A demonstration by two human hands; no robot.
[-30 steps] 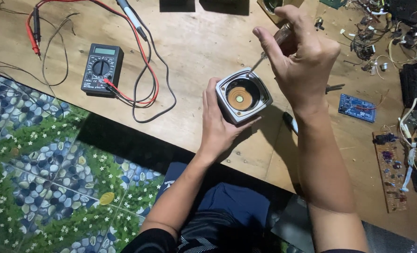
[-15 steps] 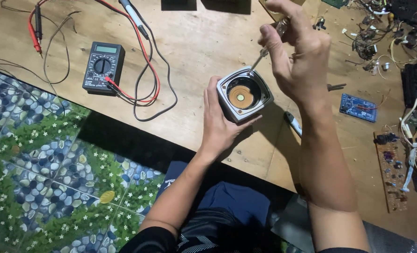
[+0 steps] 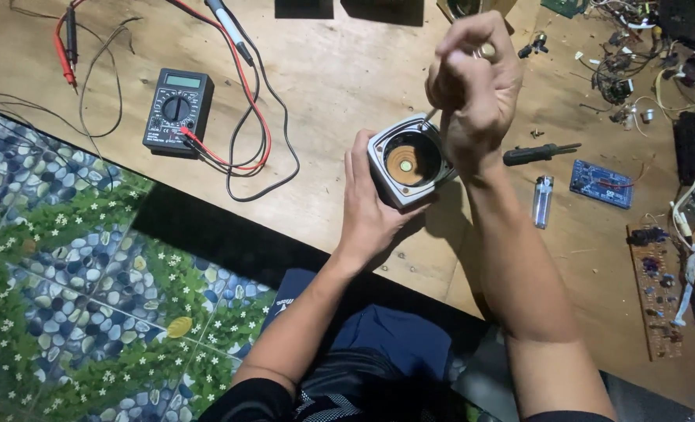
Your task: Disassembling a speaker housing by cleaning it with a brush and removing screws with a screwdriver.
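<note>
My left hand (image 3: 371, 211) grips a small square grey housing (image 3: 404, 166) from below, above the wooden table (image 3: 340, 86). The housing's round opening faces up and shows a brass-coloured disc inside. My right hand (image 3: 474, 86) is closed around a thin metal tool (image 3: 429, 119), probably a screwdriver, whose tip touches the housing's far corner. Most of the tool is hidden inside the fist.
A black multimeter (image 3: 177, 110) with red and black leads lies at the left. A black screwdriver (image 3: 539, 152), a clear lighter (image 3: 542, 201) and a blue circuit board (image 3: 602, 184) lie at the right. More boards, wires and loose parts crowd the right edge. A patterned floor mat (image 3: 66, 297) lies below.
My right hand has closed into a fist on the tool and come down over the housing's far corner. My left hand keeps the housing in place.
</note>
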